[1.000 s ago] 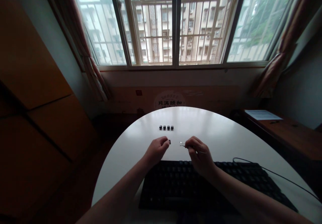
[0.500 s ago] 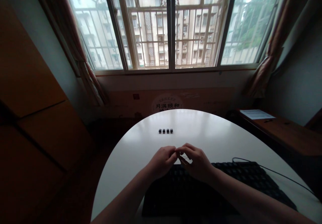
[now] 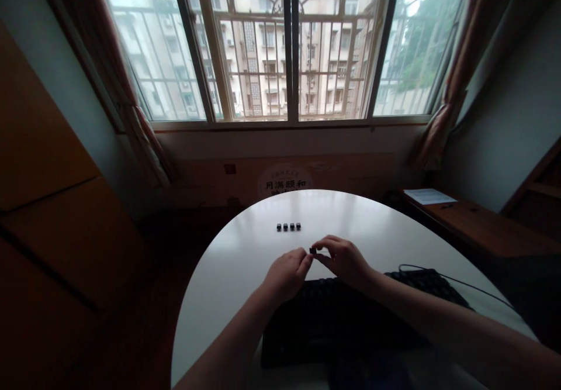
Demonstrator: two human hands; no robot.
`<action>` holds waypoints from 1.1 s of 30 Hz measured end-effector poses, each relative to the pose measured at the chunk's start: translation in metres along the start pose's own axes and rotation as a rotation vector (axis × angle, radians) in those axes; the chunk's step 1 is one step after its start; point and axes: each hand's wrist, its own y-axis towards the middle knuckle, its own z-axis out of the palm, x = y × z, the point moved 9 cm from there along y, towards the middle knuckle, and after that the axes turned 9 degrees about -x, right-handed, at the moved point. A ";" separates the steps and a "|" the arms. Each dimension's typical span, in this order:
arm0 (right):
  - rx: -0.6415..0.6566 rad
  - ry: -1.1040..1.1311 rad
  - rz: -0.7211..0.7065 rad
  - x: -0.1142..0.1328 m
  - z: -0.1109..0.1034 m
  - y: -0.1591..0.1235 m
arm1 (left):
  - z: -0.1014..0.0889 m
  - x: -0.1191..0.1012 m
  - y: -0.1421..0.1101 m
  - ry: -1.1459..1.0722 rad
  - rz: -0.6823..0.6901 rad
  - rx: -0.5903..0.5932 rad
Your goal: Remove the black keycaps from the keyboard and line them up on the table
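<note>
A small black keycap point(image 3: 312, 251) is at the fingertips of both hands, just above the white table. My left hand point(image 3: 287, 274) is closed, with thumb and forefinger pinched at the keycap's left side. From the right, my right hand point(image 3: 346, 261) curves its thumb and forefinger around the same keycap; its other fingers are bent. Under my wrists and forearms lies a black keyboard point(image 3: 324, 325), partly covered by them. Beyond the hands, several similar black keycaps point(image 3: 288, 227) stand in a short, evenly spaced row.
The round white table point(image 3: 219, 296) has its far edge toward the window. A black cable point(image 3: 460, 287) runs from the keyboard to the right. A brown side table point(image 3: 482, 220) with a paper sheet point(image 3: 429, 196) stands at right, and a wooden cabinet point(image 3: 65, 226) at left.
Both hands have moved slightly away from me, and the keycap now shows between the fingertips. My right fingers are a little further from the left hand. The view has shifted slightly.
</note>
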 end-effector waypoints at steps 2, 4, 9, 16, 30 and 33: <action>0.048 -0.047 0.085 -0.026 0.006 0.019 | 0.002 0.009 0.001 0.083 -0.056 0.015; 0.159 -0.040 0.217 -0.060 0.021 0.038 | 0.004 0.016 0.001 0.123 -0.072 0.037; 0.284 -0.043 0.299 -0.120 0.060 0.078 | 0.012 0.023 0.002 0.123 -0.049 0.064; 0.317 -0.127 0.315 -0.144 0.090 0.087 | 0.013 0.025 0.004 0.141 -0.038 0.063; 0.358 -0.151 0.252 -0.155 0.102 0.091 | 0.015 0.027 0.004 0.198 -0.039 0.087; 0.369 -0.145 0.255 -0.157 0.103 0.092 | 0.014 0.027 0.004 0.198 -0.037 0.078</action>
